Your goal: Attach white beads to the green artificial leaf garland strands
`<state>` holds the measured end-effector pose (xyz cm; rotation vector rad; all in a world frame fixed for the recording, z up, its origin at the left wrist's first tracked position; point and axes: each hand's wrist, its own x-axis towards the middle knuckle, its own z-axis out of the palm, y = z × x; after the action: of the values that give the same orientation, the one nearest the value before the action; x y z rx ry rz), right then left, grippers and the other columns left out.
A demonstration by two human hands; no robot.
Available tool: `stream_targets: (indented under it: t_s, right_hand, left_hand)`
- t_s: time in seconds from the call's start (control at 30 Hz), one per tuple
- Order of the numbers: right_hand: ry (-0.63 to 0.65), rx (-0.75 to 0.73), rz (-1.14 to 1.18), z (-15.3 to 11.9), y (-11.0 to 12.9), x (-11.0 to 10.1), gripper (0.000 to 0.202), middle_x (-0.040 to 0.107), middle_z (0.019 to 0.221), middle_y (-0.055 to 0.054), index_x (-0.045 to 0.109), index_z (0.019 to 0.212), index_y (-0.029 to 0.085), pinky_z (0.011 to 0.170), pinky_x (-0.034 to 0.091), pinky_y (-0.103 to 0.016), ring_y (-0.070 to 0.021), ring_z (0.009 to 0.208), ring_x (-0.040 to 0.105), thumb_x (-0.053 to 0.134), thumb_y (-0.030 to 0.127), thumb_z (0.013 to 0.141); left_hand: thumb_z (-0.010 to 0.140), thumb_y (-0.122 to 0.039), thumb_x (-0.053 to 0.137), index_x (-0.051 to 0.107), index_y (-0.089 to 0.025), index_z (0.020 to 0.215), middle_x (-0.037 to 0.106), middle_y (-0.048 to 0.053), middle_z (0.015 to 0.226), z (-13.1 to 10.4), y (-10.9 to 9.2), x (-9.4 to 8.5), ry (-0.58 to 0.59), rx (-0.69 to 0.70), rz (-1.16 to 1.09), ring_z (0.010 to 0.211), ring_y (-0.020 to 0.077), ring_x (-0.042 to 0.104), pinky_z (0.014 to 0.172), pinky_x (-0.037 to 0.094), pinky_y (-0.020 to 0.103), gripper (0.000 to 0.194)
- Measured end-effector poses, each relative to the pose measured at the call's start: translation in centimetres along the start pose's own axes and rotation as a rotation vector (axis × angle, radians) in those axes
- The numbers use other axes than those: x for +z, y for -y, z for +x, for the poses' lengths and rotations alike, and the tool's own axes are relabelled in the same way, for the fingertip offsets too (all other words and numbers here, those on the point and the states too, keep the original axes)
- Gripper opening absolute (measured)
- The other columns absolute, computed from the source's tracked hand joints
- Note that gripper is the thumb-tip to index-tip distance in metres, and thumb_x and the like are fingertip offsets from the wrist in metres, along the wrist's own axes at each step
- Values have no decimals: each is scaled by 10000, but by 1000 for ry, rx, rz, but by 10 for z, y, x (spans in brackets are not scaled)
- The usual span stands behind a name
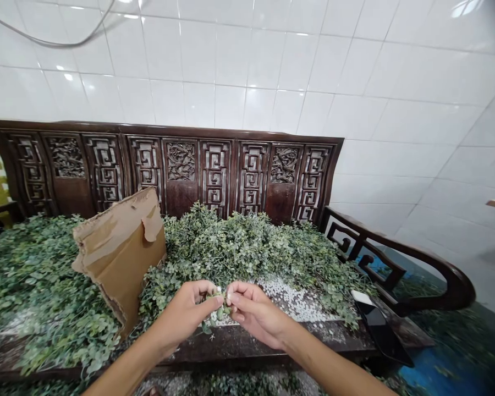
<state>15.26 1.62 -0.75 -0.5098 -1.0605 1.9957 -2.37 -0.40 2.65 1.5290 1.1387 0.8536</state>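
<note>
Both hands meet above the front edge of a dark wooden bench. My left hand (193, 308) pinches a small green sprig (220, 312) between thumb and fingers. Close beside it, my right hand (253, 312) has its thumb and fingertips pressed together at the sprig's right side, around something small and whitish that I cannot make out. Behind the hands, a large heap of green artificial foliage (239, 242) covers the seat. Many small white pieces (292, 300) lie scattered on the seat just right of my hands.
A torn cardboard piece (127, 253) stands upright in the foliage at left. On the right seat end lie a black phone (381, 330) and a white object (362, 297). The curved armrest (437, 269) juts forward at right. More foliage lies on the floor.
</note>
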Motion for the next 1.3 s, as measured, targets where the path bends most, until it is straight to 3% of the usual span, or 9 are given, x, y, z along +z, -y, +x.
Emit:
stream_targets:
  t_s: [0.17, 0.5, 0.83, 1.3]
  right_hand:
    - [11, 30, 47, 1, 0, -2, 274, 488, 626, 32, 670, 740, 126, 498, 238, -194, -58, 547, 347, 854, 309, 654]
    - [4, 88, 136, 0, -6, -3, 261, 500, 613, 38, 662, 742, 129, 482, 241, -185, -47, 525, 356, 863, 260, 640]
    - [6, 95, 159, 1, -6, -4, 271, 514, 616, 36, 651, 736, 130, 468, 252, -172, -39, 505, 357, 864, 265, 638]
    - [17, 88, 190, -1, -10, -4, 282, 496, 613, 34, 637, 704, 123, 463, 239, -155, -41, 519, 359, 872, 260, 627]
  left_hand:
    - [753, -507, 629, 560, -171, 694, 394, -64, 590, -1, -1, 3, 21, -32, -98, 588, 111, 359, 540, 278, 210, 348]
    - [723, -521, 663, 561, -172, 686, 415, -64, 583, -2, -3, 5, 71, -44, -176, 571, 104, 348, 526, 263, 206, 365]
    - [723, -512, 660, 544, -177, 676, 363, -78, 574, -4, -8, 9, 37, -58, -164, 545, 94, 300, 520, 238, 212, 358]
    - [732, -477, 670, 563, -167, 691, 397, -75, 563, -5, -3, 12, 22, -67, -209, 556, 95, 331, 517, 252, 208, 330]
